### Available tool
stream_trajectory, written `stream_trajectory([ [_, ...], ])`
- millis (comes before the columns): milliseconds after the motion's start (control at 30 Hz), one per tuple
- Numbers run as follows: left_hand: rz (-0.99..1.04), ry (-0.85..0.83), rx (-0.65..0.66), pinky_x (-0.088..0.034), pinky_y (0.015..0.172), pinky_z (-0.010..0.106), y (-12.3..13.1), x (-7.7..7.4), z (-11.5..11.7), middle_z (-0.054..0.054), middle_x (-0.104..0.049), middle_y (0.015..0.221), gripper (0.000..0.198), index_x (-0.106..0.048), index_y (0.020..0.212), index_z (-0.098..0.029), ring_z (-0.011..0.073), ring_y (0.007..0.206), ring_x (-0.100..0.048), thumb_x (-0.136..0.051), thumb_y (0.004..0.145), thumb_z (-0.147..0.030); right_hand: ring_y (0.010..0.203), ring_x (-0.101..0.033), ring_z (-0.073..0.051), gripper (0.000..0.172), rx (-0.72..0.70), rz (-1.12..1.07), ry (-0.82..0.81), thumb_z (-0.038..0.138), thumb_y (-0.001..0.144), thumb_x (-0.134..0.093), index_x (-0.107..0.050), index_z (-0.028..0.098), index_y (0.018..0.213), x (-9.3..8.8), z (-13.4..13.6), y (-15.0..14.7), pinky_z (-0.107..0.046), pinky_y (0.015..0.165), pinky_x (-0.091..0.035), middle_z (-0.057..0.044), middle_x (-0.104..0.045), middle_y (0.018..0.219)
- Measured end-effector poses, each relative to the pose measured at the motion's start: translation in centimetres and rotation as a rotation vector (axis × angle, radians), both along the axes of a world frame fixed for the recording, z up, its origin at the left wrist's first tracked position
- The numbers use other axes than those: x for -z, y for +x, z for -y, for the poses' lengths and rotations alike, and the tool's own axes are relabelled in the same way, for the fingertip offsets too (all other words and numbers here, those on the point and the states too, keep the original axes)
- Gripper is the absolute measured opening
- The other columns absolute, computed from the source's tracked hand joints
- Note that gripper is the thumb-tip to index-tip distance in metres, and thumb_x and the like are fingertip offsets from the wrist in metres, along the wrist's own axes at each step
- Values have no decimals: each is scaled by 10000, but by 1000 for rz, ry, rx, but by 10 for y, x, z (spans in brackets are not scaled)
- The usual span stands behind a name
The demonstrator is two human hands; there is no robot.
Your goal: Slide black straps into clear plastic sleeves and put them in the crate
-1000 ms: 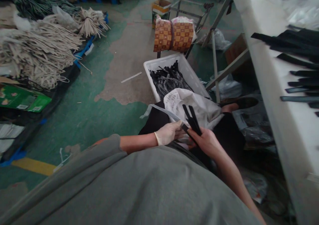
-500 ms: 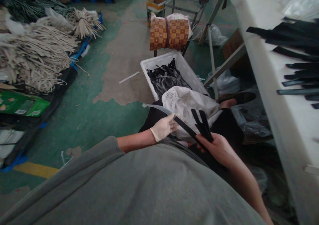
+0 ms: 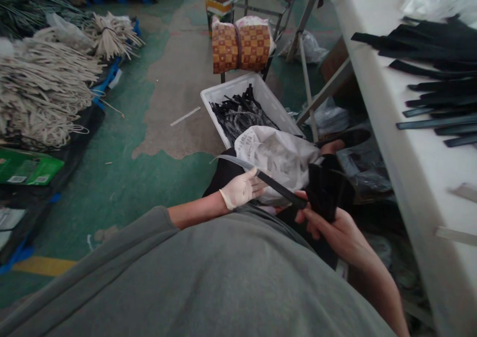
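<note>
A long white table (image 3: pixel 391 143) runs down the right side with loose black strips (image 3: pixel 436 78) spread over its top, and across the green floor to the left lies a big heap of pale cords (image 3: pixel 40 88). Ahead of the seated person stands a white crate (image 3: pixel 261 89) half full of tangled black pieces (image 3: pixel 238 116), with a checkered cushion (image 3: pixel 242 46) on a frame just behind it. A crumpled white bag (image 3: pixel 276 155) rests on the lap, touching the near edge of the crate. The bare right hand (image 3: pixel 331 227) is closed around a bundle of black strips (image 3: pixel 328 188), held upright and fanned out just beside the bag. The gloved left hand (image 3: pixel 240 190) pinches one end of a single black strip (image 3: pixel 279 190) between thumb and fingers; the strip runs across the lap to the right hand. A thin clear film (image 3: pixel 231 162) sticks out up and to the left from that pinch. The likely trouble is in the fanned bundle: the grip holds only its lower ends, so a strip could slide out and drop into the dark clutter under the table. The glove's light pinch could also lose the single strip's end.
</note>
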State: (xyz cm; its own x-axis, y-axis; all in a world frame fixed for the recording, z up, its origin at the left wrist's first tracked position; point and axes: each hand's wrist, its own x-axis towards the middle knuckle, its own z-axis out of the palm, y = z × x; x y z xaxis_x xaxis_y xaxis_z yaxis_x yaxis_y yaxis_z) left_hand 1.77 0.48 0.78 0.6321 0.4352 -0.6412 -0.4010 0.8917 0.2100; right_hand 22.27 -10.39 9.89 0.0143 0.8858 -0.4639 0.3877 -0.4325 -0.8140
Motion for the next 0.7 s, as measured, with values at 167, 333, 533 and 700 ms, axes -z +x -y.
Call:
stream_trajectory([
  [167, 45, -80, 6, -510, 852, 288, 1, -6, -3, 82, -726, 991, 237, -692, 1044, -190, 180, 938, -694, -548, 937, -344, 646, -586, -170, 424, 107, 172, 210, 418, 790, -681, -669, 221, 1166, -1, 18, 8, -309, 632, -520, -49, -706, 856],
  [333, 60, -83, 37, -516, 851, 284, -2, -17, -3, 106, -729, 1039, 279, -690, 1039, -149, 184, 963, -695, -487, 967, -326, 687, -616, -177, 364, 130, 307, 365, 367, 815, -670, -680, 264, 1165, 12, 17, 14, -320, 677, -527, -35, -705, 886],
  [533, 52, -43, 87, -514, 882, 288, -3, -20, 0, 114, -718, 1104, 258, -681, 1101, -160, 192, 1011, -688, -523, 947, -295, 822, -677, -221, 213, -100, 266, 511, 313, 847, -608, -748, 262, 1000, -3, 9, 6, -327, 727, -534, -72, -721, 921],
  [700, 72, 16, 169, -488, 961, 337, 6, -13, 7, 124, -711, 1103, 299, -679, 1098, -150, 206, 1015, -684, -520, 943, -350, 830, -676, -202, 185, -155, 298, 564, 280, 856, -584, -763, 253, 895, 0, -8, -8, -304, 740, -528, -76, -709, 961],
])
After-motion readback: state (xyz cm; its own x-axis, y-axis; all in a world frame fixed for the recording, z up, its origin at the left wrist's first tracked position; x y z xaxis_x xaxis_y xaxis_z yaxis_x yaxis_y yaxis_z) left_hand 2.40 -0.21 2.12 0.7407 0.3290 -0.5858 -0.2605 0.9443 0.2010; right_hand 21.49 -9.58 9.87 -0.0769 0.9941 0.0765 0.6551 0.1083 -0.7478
